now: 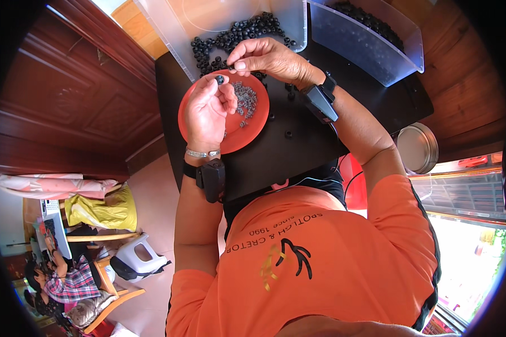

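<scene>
Over the far left of the black table, my two hands are close together. My left hand pinches a small round black piece with a lighter spot at its centre between thumb and fingers. Just beyond it, my right hand has its thumb and forefinger pressed together on a small dark piece, mostly hidden by the fingertips. Beneath the left hand is an orange-red plate, with many tiny silvery-grey parts on it. Both wrists carry black strapped devices.
A clear plastic bin holding many round black pieces is at the plate's far side. A second clear bin stands at far right with more. Loose black pieces dot the table. Another person sits at lower left.
</scene>
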Demonstrator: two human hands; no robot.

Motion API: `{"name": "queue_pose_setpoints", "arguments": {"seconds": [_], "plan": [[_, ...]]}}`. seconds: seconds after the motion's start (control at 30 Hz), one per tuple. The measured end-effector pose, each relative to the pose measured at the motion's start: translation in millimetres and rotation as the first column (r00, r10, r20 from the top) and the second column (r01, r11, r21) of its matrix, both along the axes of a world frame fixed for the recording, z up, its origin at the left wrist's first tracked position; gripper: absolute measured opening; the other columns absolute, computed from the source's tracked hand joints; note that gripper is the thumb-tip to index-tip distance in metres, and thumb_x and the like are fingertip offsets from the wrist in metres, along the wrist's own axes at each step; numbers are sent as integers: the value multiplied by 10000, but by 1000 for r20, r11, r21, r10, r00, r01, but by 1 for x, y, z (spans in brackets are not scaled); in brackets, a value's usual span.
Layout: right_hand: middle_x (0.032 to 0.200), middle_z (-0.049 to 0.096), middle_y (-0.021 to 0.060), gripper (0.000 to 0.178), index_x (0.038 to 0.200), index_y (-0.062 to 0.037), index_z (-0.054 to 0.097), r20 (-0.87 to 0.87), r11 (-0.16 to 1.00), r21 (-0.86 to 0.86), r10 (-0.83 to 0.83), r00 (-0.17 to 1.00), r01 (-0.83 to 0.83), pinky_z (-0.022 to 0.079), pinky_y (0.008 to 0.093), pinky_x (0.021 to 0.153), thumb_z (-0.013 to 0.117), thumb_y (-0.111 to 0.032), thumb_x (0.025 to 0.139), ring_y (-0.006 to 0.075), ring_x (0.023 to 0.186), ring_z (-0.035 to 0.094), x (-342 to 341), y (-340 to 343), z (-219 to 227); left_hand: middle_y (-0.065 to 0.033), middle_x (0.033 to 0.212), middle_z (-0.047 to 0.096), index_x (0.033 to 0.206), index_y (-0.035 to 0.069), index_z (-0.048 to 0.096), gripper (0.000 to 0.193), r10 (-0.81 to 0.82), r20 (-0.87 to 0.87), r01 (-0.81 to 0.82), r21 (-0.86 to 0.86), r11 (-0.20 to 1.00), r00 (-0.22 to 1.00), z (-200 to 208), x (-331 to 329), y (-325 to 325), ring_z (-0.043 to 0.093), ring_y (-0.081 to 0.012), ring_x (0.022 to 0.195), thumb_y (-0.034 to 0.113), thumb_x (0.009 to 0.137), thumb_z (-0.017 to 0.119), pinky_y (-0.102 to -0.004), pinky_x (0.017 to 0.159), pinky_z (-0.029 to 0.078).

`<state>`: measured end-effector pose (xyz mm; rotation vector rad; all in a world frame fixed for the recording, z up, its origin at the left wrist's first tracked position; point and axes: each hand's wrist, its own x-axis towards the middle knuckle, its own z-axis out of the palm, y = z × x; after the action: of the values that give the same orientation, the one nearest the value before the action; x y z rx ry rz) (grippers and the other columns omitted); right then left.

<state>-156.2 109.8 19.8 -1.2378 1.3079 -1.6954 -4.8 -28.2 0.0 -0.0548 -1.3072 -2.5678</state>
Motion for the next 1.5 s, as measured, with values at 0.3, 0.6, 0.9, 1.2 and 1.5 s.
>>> {"name": "queue_pose_setpoints", "arguments": {"seconds": [0.3, 0.6, 0.9, 1.2, 1.5], "plan": [[898, 669, 35, 182, 1041, -16, 656, -198, 1000, 16, 10, 980, -7, 494, 251, 816, 607, -119, 900, 106, 841, 617, 13, 0, 12, -60, 730, 574, 974, 16, 575, 223, -14, 1, 14, -69, 997, 1000, -1, 0, 3, 541, -137, 615, 218, 921, 496, -238, 537, 406], [872, 647, 27, 184, 1025, -15, 655, -296, 1000, 19, -17, 955, 23, 489, 247, 807, 611, -144, 901, 104, 851, 607, 14, 1, 14, -63, 731, 574, 968, 23, 571, 207, -22, 9, 23, -91, 996, 1000, -2, -2, 5, 543, -139, 611, 209, 925, 491, -237, 538, 409], [963, 603, 37, 221, 1051, -53, 668, -471, 989, -121, -127, 873, 79, 485, 256, 819, 675, -100, 836, 137, 898, 597, 24, -2, 13, -86, 793, 586, 997, 44, 566, 185, -115, -22, 117, 190, 975, 993, -9, -3, 2, 560, -182, 676, 194, 923, 486, -287, 571, 436], [991, 598, 59, 279, 1039, -54, 678, -393, 956, -212, -273, 878, 202, 478, 273, 829, 699, 9, 769, 161, 928, 590, 43, -8, 10, -56, 975, 606, 1100, 69, 571, 231, -17, -7, 18, 206, 978, 1000, 0, 1, 7, 588, -192, 835, 183, 922, 480, -309, 697, 456], [923, 617, 73, 230, 1016, -62, 690, -551, 903, -351, -413, 726, 247, 482, 285, 806, 694, -32, 789, 189, 900, 596, 45, -8, 12, -52, 969, 608, 1104, 93, 584, 230, -65, -71, 82, 264, 961, 995, -11, -3, 0, 584, -197, 879, 180, 920, 477, -328, 732, 456]]}}
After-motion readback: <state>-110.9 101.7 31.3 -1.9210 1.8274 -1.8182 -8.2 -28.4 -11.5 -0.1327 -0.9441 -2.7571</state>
